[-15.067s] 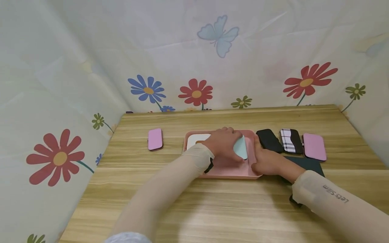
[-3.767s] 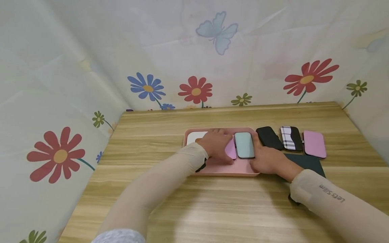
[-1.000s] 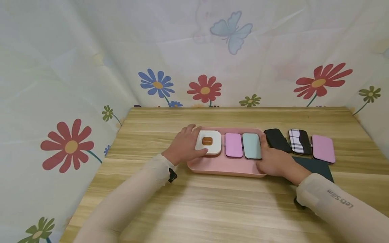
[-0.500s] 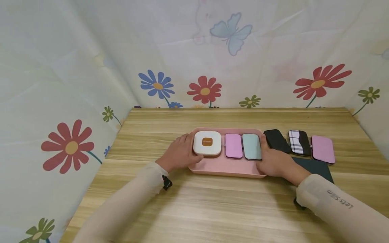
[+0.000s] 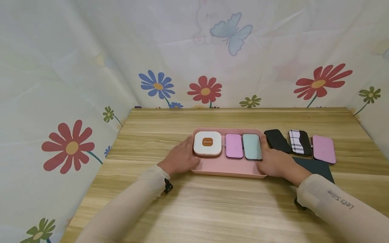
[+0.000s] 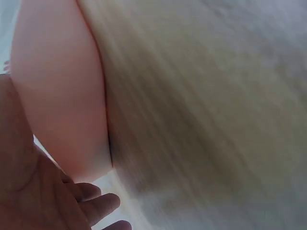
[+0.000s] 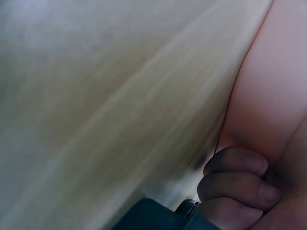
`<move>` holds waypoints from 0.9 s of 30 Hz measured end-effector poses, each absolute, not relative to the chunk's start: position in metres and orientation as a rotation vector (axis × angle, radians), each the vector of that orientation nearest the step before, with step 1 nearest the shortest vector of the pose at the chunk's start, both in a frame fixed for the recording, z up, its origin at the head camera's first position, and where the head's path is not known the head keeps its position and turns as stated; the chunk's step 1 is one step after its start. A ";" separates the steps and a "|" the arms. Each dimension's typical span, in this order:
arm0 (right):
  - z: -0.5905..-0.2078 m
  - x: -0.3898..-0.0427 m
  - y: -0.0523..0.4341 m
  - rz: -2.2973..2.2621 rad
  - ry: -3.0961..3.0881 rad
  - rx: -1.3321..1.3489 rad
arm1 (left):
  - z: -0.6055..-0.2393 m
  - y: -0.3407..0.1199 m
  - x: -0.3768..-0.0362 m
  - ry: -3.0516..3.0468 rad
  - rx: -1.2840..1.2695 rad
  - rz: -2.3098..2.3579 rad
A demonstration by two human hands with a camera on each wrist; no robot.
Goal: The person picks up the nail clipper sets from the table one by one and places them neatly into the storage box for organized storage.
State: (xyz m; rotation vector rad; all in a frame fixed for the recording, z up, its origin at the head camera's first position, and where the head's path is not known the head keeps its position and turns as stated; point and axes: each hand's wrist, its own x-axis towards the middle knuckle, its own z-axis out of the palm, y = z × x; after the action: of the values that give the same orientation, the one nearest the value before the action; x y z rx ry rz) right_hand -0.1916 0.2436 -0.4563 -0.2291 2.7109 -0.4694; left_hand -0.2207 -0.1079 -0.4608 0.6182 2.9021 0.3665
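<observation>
A: What is the surface [image 5: 212, 209] made of?

B: Pale wood-grain laminate, smooth, with a soft sheen near its front edge. The pink tray [image 5: 225, 167] looks like matt plastic.

A: And what lies in the tray?

B: The white square case [image 5: 207, 143] is smooth, slightly glossy plastic with a brown label. The pink case [image 5: 234, 145] and mint case [image 5: 252, 146] look satin-smooth. The backdrop [image 5: 91, 67] is thin, creased printed cloth or plastic sheet; I cannot tell which.
</observation>
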 end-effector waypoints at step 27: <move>-0.449 -0.193 0.246 -0.556 2.644 -0.279 | -0.471 -0.105 -0.223 2.799 0.517 0.402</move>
State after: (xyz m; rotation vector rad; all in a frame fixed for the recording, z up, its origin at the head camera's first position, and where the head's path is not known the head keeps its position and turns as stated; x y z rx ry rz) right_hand -0.1931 0.2456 -0.4495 -0.2792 2.6436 -0.5560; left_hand -0.2230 -0.1053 -0.4714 0.5174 2.7991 0.4018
